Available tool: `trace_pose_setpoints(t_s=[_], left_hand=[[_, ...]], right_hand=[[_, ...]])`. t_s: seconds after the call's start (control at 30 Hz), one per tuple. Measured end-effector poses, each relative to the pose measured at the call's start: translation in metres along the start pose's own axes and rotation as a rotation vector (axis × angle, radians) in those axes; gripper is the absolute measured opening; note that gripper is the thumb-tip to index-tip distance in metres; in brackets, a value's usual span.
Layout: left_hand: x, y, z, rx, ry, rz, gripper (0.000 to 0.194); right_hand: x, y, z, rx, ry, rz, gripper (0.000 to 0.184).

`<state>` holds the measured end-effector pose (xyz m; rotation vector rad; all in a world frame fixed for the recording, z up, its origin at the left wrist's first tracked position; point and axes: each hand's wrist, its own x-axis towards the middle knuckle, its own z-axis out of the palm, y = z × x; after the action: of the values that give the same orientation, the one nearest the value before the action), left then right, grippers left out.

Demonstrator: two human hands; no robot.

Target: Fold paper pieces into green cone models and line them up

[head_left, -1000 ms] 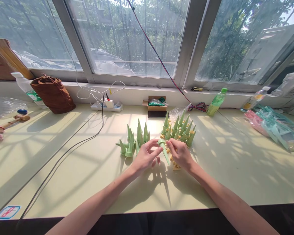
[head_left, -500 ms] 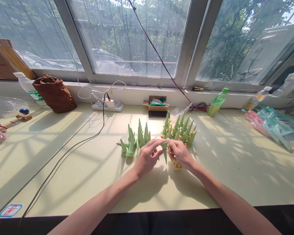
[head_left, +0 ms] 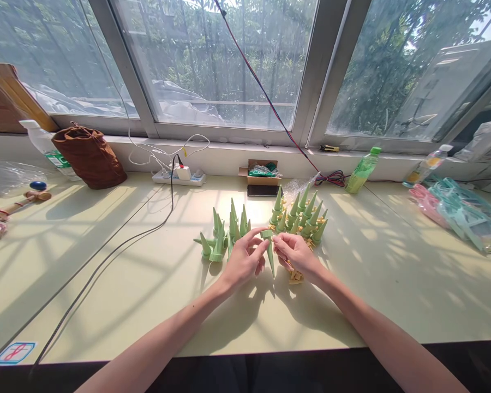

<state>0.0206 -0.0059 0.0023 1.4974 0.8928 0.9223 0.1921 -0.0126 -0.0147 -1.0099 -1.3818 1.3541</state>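
Between the thumb and fingers of my left hand (head_left: 247, 255) a green cone (head_left: 270, 255) is held point down, its wide rim up. My right hand (head_left: 295, 252) is closed in a pinch just right of the cone's rim; whatever its fingertips hold is too small to make out. Beyond my left hand stand several green cones (head_left: 219, 240), one of them lying on its side. Behind my right hand a second group of green cones (head_left: 309, 213) stands upright with small yellow pieces around their bases. A little pile of yellow pieces (head_left: 297, 277) lies under my right hand.
A small cardboard box (head_left: 263, 173) with a dark phone (head_left: 264, 190) before it sits at the back. Around are a power strip (head_left: 180, 177), a black cable (head_left: 125, 245), a brown pouch (head_left: 90, 158), a green bottle (head_left: 362, 172) and plastic-wrapped items (head_left: 454, 207).
The held cone has shifted slightly left and tilted, its rim now turned toward my left hand. My right fingertips have come away a little from the rim.
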Motion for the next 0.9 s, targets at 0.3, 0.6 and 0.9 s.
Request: trace_pose_setpoints(t_s=[0.3, 0.6, 0.9], left_hand=[[0.0, -0.0051, 0.001, -0.193, -0.054, -0.084, 0.051], [0.0006, -0.0035, -0.0029, -0.327, -0.108, -0.177, 0.051], [0.0009, -0.0041, -0.0043, -0.399, -0.112, -0.249, 0.051]], right_hand=[[-0.0007, 0.0015, -0.0002, -0.056, 0.0, -0.016, 0.042], [-0.003, -0.0015, -0.0004, -0.267, 0.04, -0.092, 0.038], [-0.0048, -0.0018, -0.0023, -0.377, 0.039, -0.135, 0.038]])
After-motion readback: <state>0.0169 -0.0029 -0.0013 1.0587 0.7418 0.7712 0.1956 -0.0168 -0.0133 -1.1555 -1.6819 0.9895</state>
